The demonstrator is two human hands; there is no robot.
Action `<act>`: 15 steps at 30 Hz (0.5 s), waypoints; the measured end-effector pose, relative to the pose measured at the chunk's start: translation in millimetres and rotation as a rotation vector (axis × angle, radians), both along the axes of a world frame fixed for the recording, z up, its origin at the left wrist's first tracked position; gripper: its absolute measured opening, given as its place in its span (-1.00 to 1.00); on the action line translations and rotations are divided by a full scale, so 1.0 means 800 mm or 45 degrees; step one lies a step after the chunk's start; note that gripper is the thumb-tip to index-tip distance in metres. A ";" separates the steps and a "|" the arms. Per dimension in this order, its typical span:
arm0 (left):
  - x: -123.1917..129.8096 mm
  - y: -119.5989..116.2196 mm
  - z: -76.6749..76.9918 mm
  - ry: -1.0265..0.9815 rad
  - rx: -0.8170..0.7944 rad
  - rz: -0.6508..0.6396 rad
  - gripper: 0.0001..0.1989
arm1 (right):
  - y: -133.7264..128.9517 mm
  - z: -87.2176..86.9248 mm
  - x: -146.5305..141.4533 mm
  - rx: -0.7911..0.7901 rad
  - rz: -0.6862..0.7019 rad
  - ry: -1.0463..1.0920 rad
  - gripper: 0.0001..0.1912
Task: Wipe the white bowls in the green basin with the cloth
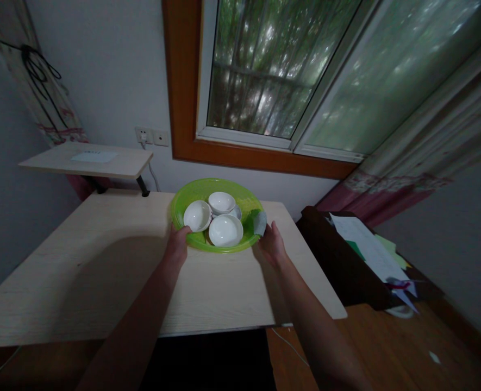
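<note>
On my feed, the left hand grasps the near-left rim of a round, bright green plastic basin, thumb hooked over the edge and the other fingers mostly hidden. The right hand sits at the opposite rim, against a crumpled grey cloth draped there; its fingers are partly extended, and I cannot tell how firmly it grips. Inside the basin I count three glossy white round bowls facing up, close together, with another white piece partly hidden behind them. The basin is over the far part of a pale wood-grain table, near the wall; I cannot tell whether its base touches. My widest stretch of tabletop runs left and toward me, bounded at the back left by a raised pale shelf. The table's right edge is nearer, with a dark brown cabinet beyond it.
</note>
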State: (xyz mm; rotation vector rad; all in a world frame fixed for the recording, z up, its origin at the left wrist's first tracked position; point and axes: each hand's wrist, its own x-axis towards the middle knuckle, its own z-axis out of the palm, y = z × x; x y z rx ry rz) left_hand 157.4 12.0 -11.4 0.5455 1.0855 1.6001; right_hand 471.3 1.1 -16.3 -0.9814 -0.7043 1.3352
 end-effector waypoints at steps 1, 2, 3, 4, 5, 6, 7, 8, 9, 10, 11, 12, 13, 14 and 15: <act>0.003 -0.004 -0.001 0.009 -0.002 -0.004 -0.27 | 0.007 0.004 0.001 0.003 0.009 0.008 -0.49; 0.005 -0.007 -0.002 0.014 -0.001 -0.011 -0.27 | 0.015 0.008 0.003 -0.004 0.022 0.015 -0.48; 0.006 -0.010 -0.003 0.018 0.004 -0.015 -0.26 | 0.023 0.011 0.004 -0.019 0.036 0.019 -0.46; 0.007 -0.011 -0.003 0.021 0.012 -0.015 -0.26 | 0.031 0.015 0.006 -0.043 0.049 0.023 -0.46; 0.007 -0.012 -0.004 0.024 0.018 -0.012 -0.25 | 0.039 0.019 0.008 -0.071 0.060 0.026 -0.45; 0.008 -0.013 -0.004 0.026 0.021 -0.007 -0.25 | 0.046 0.022 0.009 -0.095 0.068 0.028 -0.44; 0.009 -0.013 -0.004 0.031 0.018 -0.002 -0.24 | 0.052 0.025 0.011 -0.115 0.074 0.030 -0.44; 0.010 -0.013 -0.004 0.039 0.011 0.010 -0.24 | 0.057 0.027 0.012 -0.129 0.080 0.032 -0.44; 0.012 -0.012 -0.004 0.049 0.001 0.029 -0.25 | 0.060 0.028 0.012 -0.136 0.086 0.033 -0.44; 0.014 -0.012 -0.004 0.059 -0.009 0.058 -0.25 | 0.061 0.028 0.012 -0.136 0.090 0.031 -0.44; 0.017 -0.012 -0.004 0.065 -0.015 0.095 -0.25 | 0.062 0.028 0.012 -0.130 0.097 0.023 -0.44; 0.020 -0.012 -0.003 0.064 -0.016 0.135 -0.25 | 0.060 0.027 0.011 -0.120 0.101 0.009 -0.44; 0.023 -0.012 -0.003 0.057 -0.013 0.173 -0.25 | 0.058 0.025 0.009 -0.107 0.097 -0.011 -0.45; 0.025 -0.011 -0.003 0.048 -0.007 0.205 -0.24 | 0.054 0.022 0.008 -0.088 0.082 -0.034 -0.46; 0.026 -0.011 -0.003 0.041 0.001 0.225 -0.24 | 0.049 0.019 0.006 -0.063 0.062 -0.057 -0.47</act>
